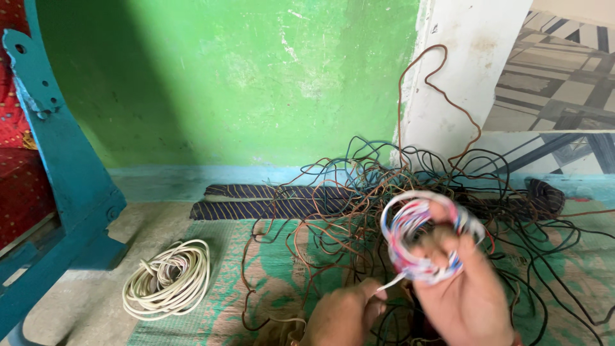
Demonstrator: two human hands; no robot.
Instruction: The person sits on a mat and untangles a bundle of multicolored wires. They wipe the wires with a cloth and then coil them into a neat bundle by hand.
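Our right hand [464,288] grips the wire coil [419,234] upright above the mat [256,288]; our left hand [346,314] pinches its tail, lower-left.

The right hand [464,288] grips a small coil [419,234] of white, red and blue wire, held up and blurred. The left hand [346,314] pinches the coil's loose white end just below it. Behind both lies a tangle [410,186] of brown and dark wires on a green mat [230,307] — one brown loop rises against the white pillar [467,57]. A cream coil [168,280] rests on the floor to the left, near a blue frame [64,166] and the green wall [243,77].
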